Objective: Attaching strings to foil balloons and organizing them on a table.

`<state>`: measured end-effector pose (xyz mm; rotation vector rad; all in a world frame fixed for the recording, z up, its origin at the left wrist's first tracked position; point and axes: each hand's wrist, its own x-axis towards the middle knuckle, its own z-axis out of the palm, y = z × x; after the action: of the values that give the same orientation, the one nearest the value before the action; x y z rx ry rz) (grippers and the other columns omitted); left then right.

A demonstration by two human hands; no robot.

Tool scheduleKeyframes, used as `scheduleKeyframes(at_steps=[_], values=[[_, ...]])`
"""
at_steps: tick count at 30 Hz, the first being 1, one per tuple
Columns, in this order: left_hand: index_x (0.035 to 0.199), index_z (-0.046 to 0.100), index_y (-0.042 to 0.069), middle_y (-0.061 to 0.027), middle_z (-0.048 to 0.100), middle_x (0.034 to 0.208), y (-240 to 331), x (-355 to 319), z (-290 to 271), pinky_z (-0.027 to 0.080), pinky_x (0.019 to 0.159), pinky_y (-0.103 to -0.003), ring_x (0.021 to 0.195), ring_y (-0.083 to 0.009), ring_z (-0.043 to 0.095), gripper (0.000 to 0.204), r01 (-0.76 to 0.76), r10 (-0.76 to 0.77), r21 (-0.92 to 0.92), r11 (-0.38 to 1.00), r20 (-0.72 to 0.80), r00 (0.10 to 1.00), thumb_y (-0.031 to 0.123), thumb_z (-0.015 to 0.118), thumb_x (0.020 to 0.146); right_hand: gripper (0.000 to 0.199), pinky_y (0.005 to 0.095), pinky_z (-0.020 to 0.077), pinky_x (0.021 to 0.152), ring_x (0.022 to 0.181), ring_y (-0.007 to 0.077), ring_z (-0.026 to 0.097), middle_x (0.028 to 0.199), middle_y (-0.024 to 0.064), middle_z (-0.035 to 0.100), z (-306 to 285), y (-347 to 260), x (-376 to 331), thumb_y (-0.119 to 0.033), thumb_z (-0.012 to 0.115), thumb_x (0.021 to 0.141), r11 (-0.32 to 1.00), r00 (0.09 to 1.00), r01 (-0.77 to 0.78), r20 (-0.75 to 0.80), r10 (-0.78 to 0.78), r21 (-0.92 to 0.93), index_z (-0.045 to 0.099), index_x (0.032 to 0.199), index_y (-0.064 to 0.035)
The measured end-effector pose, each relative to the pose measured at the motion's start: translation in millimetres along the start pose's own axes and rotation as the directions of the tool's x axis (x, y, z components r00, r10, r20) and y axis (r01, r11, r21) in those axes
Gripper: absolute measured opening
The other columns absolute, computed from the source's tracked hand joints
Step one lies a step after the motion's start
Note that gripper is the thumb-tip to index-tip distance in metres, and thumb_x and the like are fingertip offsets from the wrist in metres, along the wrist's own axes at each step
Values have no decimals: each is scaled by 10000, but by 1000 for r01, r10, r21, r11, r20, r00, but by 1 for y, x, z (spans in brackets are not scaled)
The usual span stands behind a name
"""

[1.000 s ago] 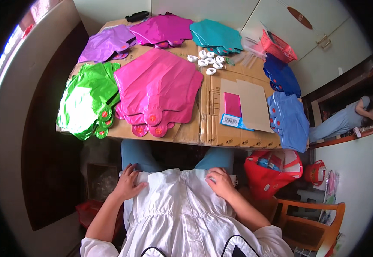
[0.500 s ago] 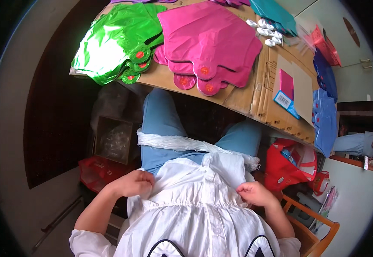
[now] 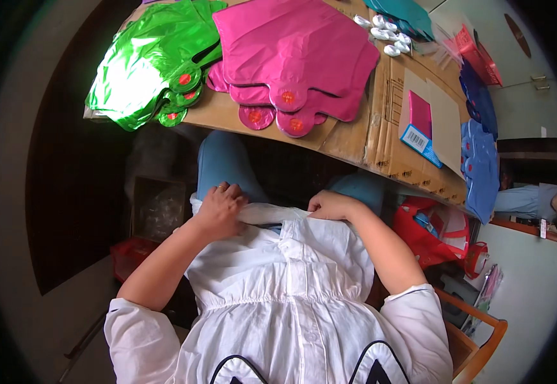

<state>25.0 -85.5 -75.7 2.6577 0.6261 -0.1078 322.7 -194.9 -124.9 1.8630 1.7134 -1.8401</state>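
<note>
Both hands, left hand (image 3: 219, 208) and right hand (image 3: 331, 206), curled on white shirt hem (image 3: 272, 216).

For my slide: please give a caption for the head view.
Both hands, left and right, grip the white shirt hem below a table of foil balloons.

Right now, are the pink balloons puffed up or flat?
Flat. The pink foil balloons lie stacked like sheets on the cardboard-covered table.
</note>
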Motion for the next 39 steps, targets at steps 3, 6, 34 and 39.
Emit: scheduleKeyframes(at_steps=[3,6,34,39], values=[[952,617,55,-120,610,961,-25,1,16,443,829,-416,944,-310,573,319,95,-95,-10,995,-12,995,150,687,656,232,274,486,693,760,119,599,811,64,662,-11,-3,-6,-212,693,829,985,994,81,-83,-69,153,676,914,3],[907,598,49,-135,610,936,-33,-1,-1,458,786,-419,918,-318,588,269,217,-232,-255,942,-29,972,70,651,643,180,286,484,729,785,130,613,848,82,689,-16,24,-10,-169,667,845,907,958,167,-281,-57,385,689,924,-9],[950,629,5,-150,583,954,-35,-39,-2,488,797,-376,937,-341,564,259,245,-304,-425,872,-77,949,-49,594,700,263,249,456,635,685,107,558,768,28,656,-2,-27,59,-288,693,821,922,990,-136,77,115,363,698,856,-27],[947,632,13,-144,584,960,-33,-38,-7,489,802,-380,944,-339,562,257,255,-311,-442,860,-59,948,-42,611,697,162,241,448,659,706,96,553,781,15,643,3,-29,56,-171,683,823,852,993,61,-114,-2,519,677,896,-26]])
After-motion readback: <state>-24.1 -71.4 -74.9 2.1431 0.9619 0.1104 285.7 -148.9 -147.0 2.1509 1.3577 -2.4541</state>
